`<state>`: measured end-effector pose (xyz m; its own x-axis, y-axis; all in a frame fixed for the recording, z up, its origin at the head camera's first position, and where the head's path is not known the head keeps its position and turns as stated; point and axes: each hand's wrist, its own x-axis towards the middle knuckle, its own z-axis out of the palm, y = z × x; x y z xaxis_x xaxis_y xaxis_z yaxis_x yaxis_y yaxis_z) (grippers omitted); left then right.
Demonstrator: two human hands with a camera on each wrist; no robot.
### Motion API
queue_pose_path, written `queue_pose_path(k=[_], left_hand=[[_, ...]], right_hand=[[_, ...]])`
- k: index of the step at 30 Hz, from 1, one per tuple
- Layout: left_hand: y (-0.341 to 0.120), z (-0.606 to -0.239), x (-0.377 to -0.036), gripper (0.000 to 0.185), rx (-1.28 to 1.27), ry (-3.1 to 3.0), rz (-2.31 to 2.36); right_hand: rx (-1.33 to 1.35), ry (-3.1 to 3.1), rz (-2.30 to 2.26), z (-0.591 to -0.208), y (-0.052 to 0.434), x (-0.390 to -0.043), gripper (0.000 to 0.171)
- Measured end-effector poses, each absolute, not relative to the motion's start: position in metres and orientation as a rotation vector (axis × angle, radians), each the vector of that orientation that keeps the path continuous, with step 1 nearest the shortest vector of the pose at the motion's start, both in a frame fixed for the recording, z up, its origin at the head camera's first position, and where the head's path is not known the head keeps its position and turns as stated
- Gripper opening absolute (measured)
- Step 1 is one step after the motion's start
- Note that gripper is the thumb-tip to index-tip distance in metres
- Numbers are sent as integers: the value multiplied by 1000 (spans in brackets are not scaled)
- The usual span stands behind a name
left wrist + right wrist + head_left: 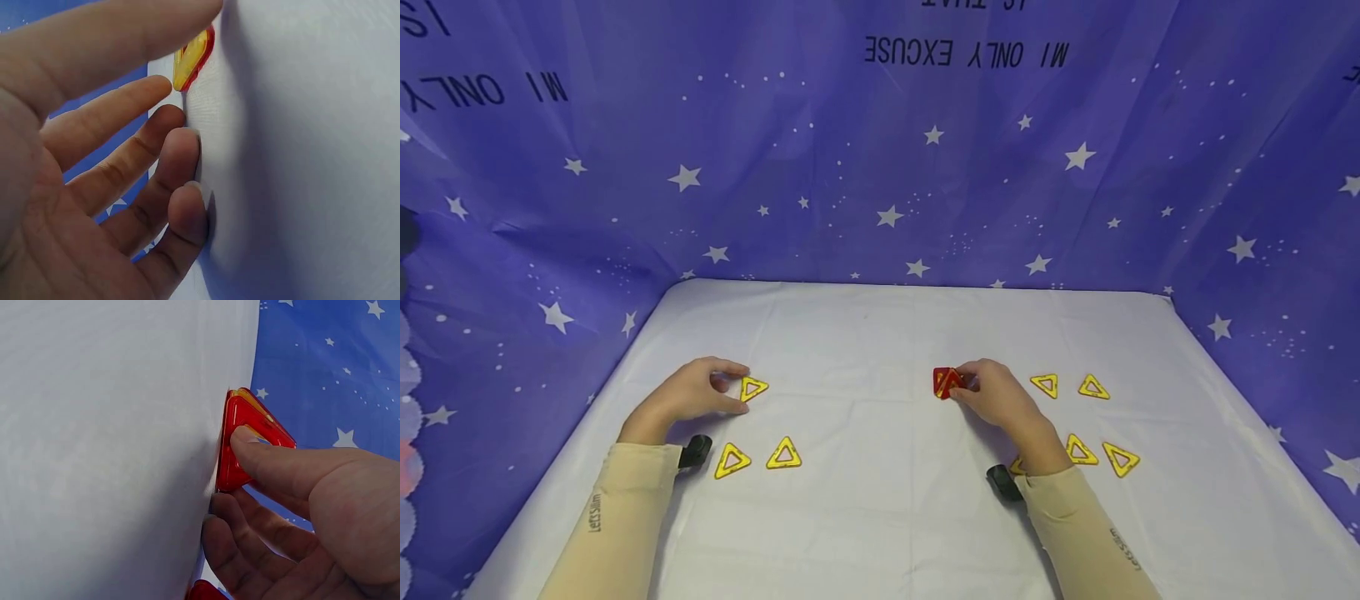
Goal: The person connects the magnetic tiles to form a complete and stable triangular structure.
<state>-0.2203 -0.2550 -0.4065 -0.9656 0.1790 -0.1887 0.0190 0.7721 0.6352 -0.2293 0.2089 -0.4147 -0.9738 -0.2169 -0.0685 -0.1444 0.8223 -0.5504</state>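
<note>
On the left, my left hand (688,390) has its thumb and index fingertips at either side of a yellow triangular magnetic tile (755,388) lying on the table. The left wrist view shows those fingers spread apart, with the thumb covering part of the yellow tile (194,59). My right hand (1000,396) pinches red triangular magnetic tiles (946,382) right of the middle. In the right wrist view, the thumb presses the face of the front red tile (240,465), which stands tilted at the cloth, a yellow edge showing behind it. The other fingers are partly hidden.
Two yellow triangles (732,461) (784,453) lie nearer me on the left. Several more (1045,386) lie around the right forearm, one partly covered by it. White cloth (850,500) covers the table; a purple starred curtain (820,167) encloses the back and sides.
</note>
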Motion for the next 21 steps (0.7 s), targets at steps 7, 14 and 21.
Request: queue_pose_path(k=[7,14,21], left_hand=[[-256,-407,-223,67,105,2716,967],[-255,-409,-223,62,115,2745,940],[-241,-401,-226,62,199,2737,988]], right_hand=[[-273,2877,-845,-414,209,-230,43],[-320,2878,-828,-413,210,-231,46],[-336,2865,-877,-409,214,-230,48]])
